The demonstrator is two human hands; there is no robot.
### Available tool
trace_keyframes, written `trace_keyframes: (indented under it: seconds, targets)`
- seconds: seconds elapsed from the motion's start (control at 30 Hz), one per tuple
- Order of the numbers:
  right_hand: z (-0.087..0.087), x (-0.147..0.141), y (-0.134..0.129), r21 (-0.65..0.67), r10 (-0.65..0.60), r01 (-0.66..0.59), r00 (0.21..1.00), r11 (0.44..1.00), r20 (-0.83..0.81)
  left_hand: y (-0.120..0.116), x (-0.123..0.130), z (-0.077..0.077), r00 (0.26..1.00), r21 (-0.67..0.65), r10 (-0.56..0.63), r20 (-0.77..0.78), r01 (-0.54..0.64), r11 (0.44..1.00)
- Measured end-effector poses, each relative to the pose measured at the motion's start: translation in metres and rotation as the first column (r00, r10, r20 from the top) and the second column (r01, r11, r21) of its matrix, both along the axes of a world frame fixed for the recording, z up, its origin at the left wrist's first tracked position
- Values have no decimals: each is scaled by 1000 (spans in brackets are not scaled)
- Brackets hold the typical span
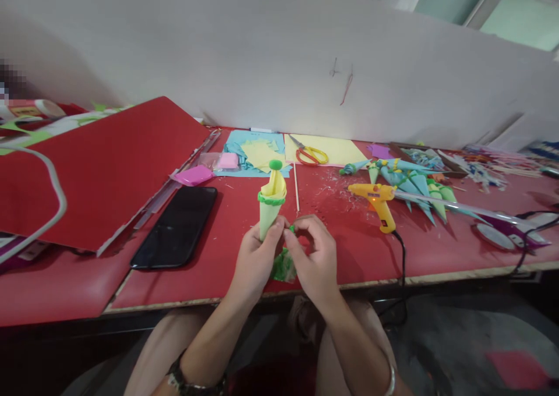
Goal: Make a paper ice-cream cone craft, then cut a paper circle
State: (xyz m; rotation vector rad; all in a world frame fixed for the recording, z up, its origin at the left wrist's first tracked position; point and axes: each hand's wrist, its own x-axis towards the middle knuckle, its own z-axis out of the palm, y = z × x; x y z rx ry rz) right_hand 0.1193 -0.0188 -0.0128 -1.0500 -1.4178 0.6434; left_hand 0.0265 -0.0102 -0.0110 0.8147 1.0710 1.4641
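Note:
A pale green paper cone point(268, 218) stands upright in my left hand point(255, 259), whose fingers are closed round its lower part. Its rim carries a bright green band, with a yellow piece inside and a green ball point(275, 165) on top. My right hand point(318, 253) is closed in a pinch close beside the left, with a small bright green piece point(292, 229) showing at its fingertips. Below and between the hands lies a clear packet with green material point(283, 267), partly hidden by them.
A black phone point(175, 227) and a large red board point(109, 180) are on the left. Scissors point(312, 154) rest on coloured paper at the back. To the right lie a yellow glue gun point(379, 201) with a cord and several finished-looking paper cones point(414, 186). A thin stick point(296, 186) lies behind the hands.

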Motion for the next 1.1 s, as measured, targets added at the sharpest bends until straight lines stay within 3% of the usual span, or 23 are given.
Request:
trace_keyframes:
  seconds: [0.4,0.53,0.77,1.1]
  targets:
    - [5,3,-3,17,2,-3,999,1000,36,-1,-1,-3,1000,10,-19,18,19,1000]
    - [5,2,-2,-55,8,-12,997,998,-73,0,-1,-4,1000,17,26,-12,-25,1000]
    - [3,3,0,-241,34,-124,937,963,-348,-2,1,-1,998,17,-57,29,56,998]
    - [-2,2,5,-288,26,-226,826,930,-563,-2,3,3,997,12,-55,46,54,998]
